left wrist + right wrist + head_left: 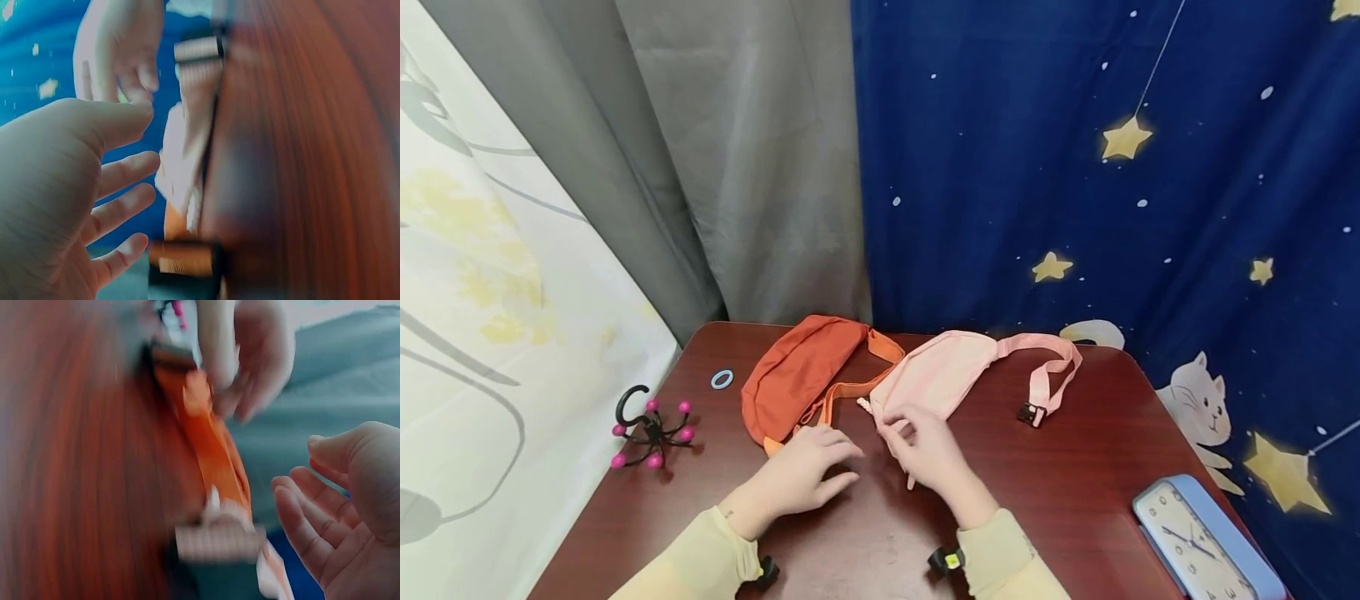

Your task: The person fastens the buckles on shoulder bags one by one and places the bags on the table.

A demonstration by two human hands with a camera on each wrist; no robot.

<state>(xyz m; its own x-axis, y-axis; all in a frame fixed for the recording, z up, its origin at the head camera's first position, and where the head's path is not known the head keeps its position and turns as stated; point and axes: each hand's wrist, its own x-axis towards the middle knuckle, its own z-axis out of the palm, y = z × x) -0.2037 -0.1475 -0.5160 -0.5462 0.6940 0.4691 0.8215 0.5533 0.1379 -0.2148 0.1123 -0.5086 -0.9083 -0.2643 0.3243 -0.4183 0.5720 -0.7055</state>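
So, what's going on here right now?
A person's left grip is empty, fingers spread, by the near end of the orange-red bag; the right grip, also empty, is at the near end of the pink bag. Both bags lie side by side on the table, the pink strap and its black buckle off to the right.

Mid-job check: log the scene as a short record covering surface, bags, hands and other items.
surface: glossy red-brown table
bags: orange-red fabric waist bag at left, pale pink fabric waist bag to its right
pink strap: extends right, ending in a black buckle
left hand: holding nothing, by the orange-red bag's near end
right hand: fingers loosely bent, holding nothing, at the pink bag's near end
left side: black hooked gadget with pink ball tips; light-blue ring beyond it
right side: blue-framed clock, white face
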